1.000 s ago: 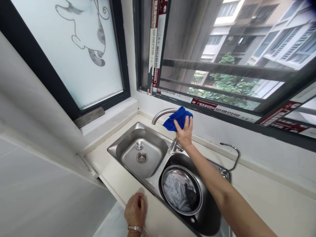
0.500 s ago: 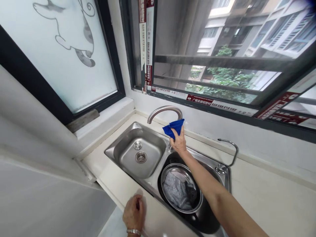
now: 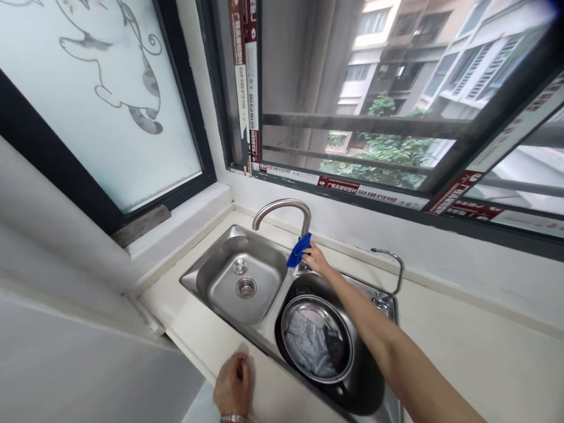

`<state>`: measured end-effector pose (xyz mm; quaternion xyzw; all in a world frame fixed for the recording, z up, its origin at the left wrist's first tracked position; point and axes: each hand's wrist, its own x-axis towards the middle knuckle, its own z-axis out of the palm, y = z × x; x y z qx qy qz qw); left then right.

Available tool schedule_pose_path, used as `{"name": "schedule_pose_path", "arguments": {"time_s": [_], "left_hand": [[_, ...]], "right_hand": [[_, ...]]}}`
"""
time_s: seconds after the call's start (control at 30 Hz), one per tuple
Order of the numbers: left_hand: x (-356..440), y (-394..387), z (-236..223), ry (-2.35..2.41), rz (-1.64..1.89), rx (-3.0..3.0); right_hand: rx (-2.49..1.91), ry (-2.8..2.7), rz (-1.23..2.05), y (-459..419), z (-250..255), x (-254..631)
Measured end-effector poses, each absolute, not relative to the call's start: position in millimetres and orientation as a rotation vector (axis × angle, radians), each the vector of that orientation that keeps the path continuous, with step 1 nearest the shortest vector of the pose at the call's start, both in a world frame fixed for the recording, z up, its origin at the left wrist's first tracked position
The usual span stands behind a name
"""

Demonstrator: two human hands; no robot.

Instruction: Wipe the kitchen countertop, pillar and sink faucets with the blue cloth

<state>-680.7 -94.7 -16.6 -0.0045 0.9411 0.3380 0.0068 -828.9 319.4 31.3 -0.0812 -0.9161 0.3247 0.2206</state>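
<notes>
My right hand (image 3: pixel 315 259) grips a blue cloth (image 3: pixel 298 250) against the lower part of the curved faucet (image 3: pixel 282 204), behind the divider of the double sink (image 3: pixel 264 331). The cloth covers part of the faucet's stem. My left hand (image 3: pixel 234 385), with a metal band at its wrist, rests on the counter's front edge, fingers curled in; whether anything is inside the curl is hidden. In the right basin sits a round metal strainer (image 3: pixel 351 352) holding grey and dark crumpled material (image 3: pixel 312 346).
The left basin (image 3: pixel 220 276) shows a drain (image 3: pixel 245 287) and a loose round metal strainer plug (image 3: pixel 239 266). A thin second spout (image 3: pixel 400 270) rises at the sink's right back corner. Window frames (image 3: pixel 335 185) border the counter (image 3: pixel 476 346) behind, and a frosted pane (image 3: pixel 132 141) stands at left.
My right hand has moved the blue cloth down the faucet, from near its bend to lower on the stem. My left hand keeps its place on the counter edge. The camera view has shifted slightly.
</notes>
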Motion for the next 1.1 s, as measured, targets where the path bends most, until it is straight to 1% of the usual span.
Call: {"name": "schedule_pose_path", "arguments": {"time_s": [0.13,0.27,0.4,0.53,0.63,0.77,0.93,1.1], "left_hand": [[-678.1,-93.2,-22.7,2.982,1.106,-0.028],[-676.8,-93.1,-25.2,3.046,1.12,-0.008],[-678.1,-94.8,-21.2,3.054,1.073,0.068],[-678.2,-94.9,-21.0,3.07,1.058,0.099],[-677.1,-94.8,-24.7,3.11,1.068,0.116],[-675.8,-95.4,-27.3,3.101,1.071,0.173],[-676.0,-95.2,-27.4,3.109,1.059,0.183],[-677.1,-95.2,-28.8,3.118,1.078,0.241]], "right_hand": [[-0.151,-2.506,0.896,324.5,36.2,-825.2],[-0.154,-2.4,0.832,311.5,44.6,-825.1],[-0.204,-2.29,0.752,295.3,69.7,-832.7],[-0.274,-2.19,0.502,283.8,108.7,-838.5],[-0.305,-2.239,0.281,280.3,132.8,-840.1],[-0.418,-2.388,0.199,278.2,148.2,-845.9],[-0.588,-2.427,0.28,270.0,141.0,-850.5],[-0.593,-2.493,0.364,261.0,99.8,-836.6]]}}
